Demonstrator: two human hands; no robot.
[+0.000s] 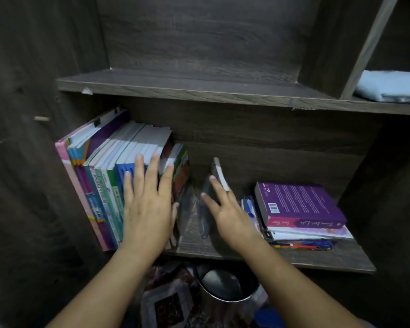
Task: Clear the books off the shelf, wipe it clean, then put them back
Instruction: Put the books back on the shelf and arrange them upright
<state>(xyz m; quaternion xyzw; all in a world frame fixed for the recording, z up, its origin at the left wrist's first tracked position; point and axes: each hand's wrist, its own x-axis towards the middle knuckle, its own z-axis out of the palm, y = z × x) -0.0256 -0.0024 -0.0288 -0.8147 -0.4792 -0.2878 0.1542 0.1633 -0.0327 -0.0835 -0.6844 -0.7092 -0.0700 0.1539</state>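
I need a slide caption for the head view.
Left hand rests on upright books; right hand touches a leaning book beside a flat stack.

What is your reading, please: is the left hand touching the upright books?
Touching. The head view shows the left hand lying flat, fingers straight, on the spines of the upright books.
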